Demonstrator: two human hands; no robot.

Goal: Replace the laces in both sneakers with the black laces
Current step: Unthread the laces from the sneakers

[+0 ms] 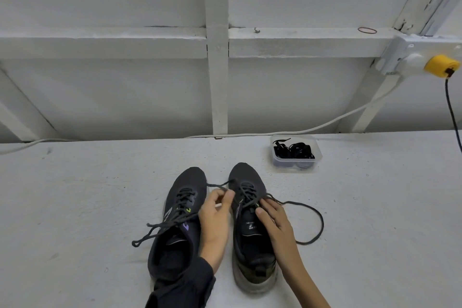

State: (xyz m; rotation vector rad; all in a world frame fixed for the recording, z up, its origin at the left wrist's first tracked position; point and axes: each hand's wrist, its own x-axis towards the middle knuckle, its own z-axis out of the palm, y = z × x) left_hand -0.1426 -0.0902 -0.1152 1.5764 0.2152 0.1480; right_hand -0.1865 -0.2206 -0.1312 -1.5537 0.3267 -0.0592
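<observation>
Nearest the camera, a dark sleeve [182, 287] covers the left forearm, which crosses the heel of the left sneaker [175, 252]. Both dark sneakers stand side by side on the white surface [87, 207], toes pointing away, still threaded with dark grey laces. The left hand [215, 222] sits between them, thumb and fingers pinching a strand of the right lace [317, 220] above the right sneaker [250, 240]. The right hand [272, 217] rests on that shoe's tongue, fingertips curled round the same lace at the top eyelets; from there the lace trails out in a wide loop to the right. The left lace [160, 227] lies untied, its ends spilling off to the left. Behind the right sneaker, a clear tub [317, 155] holds the bundled black laces [295, 151]. Farther right, a yellow plug [441, 65] sits in a wall socket.
</observation>
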